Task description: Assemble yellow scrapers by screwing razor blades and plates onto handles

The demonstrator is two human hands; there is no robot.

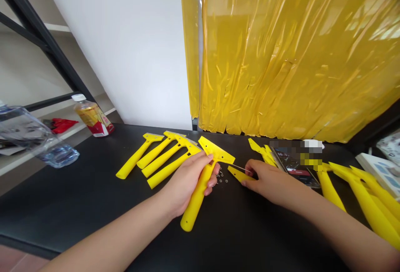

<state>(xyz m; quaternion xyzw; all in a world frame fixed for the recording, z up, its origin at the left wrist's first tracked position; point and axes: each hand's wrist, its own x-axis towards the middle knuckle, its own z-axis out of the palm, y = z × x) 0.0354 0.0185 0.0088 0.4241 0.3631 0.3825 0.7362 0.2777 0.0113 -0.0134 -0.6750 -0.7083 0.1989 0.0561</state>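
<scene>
My left hand (190, 176) is closed around the handle of a yellow scraper (196, 199), its wide flat head pointing up and away. My right hand (265, 180) is closed at the fingertips on a thin metal strip (240, 167), seen nearly edge-on beside the scraper head. A loose yellow head plate (238, 175) lies under those fingers; whether they also grip it I cannot tell. Small nuts and screws (221, 176) are scattered on the black table between my hands. Left of my left hand, several yellow scrapers (165, 155) lie side by side, with metal edges at their heads.
A phone (295, 165) lies beyond my right hand, near yellow plates (264, 152). More yellow handles (359, 184) lie at the right, beside a white box (379, 174). At the left are a drink bottle (93, 115) and a clear bottle (40, 136). A yellow plastic curtain (281, 55) hangs behind.
</scene>
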